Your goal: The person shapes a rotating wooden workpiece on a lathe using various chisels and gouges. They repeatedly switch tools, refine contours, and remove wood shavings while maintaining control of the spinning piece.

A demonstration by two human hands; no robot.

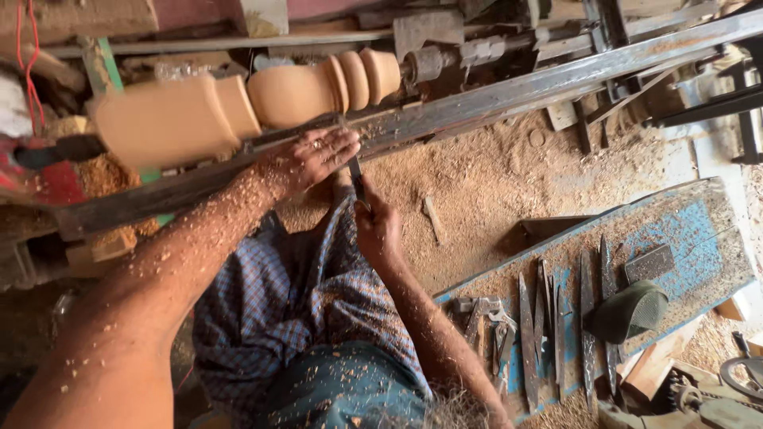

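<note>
— What is sitting in the lathe?

— A pale, turned wooden spindle [262, 99] with a square block end, a rounded bulb and stacked rings is lying crosswise just above the left hand [306, 161]. Its surface is looking blurred.

— And the hands?

— The left hand is resting flat on the long grey metal tool rest bar [493, 95], fingers spread and only loosely bent, pressing down on the dark metal turning chisel [357, 179]. Its tip is disappearing under those fingers, right at the spindle's underside. The right hand [377, 230], just below the left, is wrapping closed around the chisel's lower end. Both forearms are carrying a dusting of wood chips.

— What is lying around them?

— Loose tan sawdust [485, 183] is covering the ground to the right of both hands. Farther right of the right hand, a worn blue wooden board [691, 230] is holding a row of long dark steel chisels [556, 318] and a folded dark green cloth cap [632, 310]. Below the hands, a blue checked cloth [294, 302] is covering the person's lap.
</note>
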